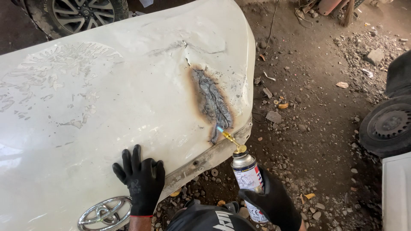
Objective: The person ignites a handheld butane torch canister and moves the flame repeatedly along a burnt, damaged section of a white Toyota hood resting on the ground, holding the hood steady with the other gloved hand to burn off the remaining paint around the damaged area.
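Right grip (274, 201), black-gloved, clamped around the lower body of an upright gas can (249, 179); fingers wrap its printed label from the right. Above that grip the can carries a brass nozzle (233, 141), angled up and to the left, with a small blue flame (219, 129) at its tip. The flame meets the lower end of a burnt patch (212, 102) on a white hood (107, 107) (grey, blistered paint ringed with brown scorch, running along a creased dent). Left grip (140, 179), also in a black glove, lies flat on the hood with fingers spread apart, pressing on the panel and closed on nothing. Just below and left of this grip sits a chrome oval emblem (105, 214); just right of it runs the hood's bare, rusty front edge (205, 158). Well right of the can-holding grip, a dirt floor (317, 128) strewn with stones and dry leaves. Far right of that grip, a black tyre (387, 126) stands at the picture's edge; a second wheel (81, 13) shows far above the flat grip, beyond the hood.
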